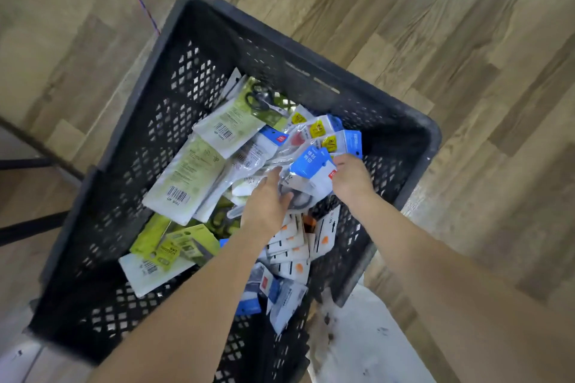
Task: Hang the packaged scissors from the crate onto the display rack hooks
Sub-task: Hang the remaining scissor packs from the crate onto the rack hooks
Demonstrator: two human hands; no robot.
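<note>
Head view: left hand [270,196] and right hand [350,177] both grip blue-topped scissors pack [311,171]; crate [413,134] rim near right.

Scissor packs [199,165] heaped in crate [413,134]; crate on floor [466,40].

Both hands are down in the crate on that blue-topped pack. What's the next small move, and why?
Probably lift the blue-topped pack straight up out of the black crate. The left hand and right hand both grip it, but it lies among loose packs, and no rack hooks are in view yet.
</note>
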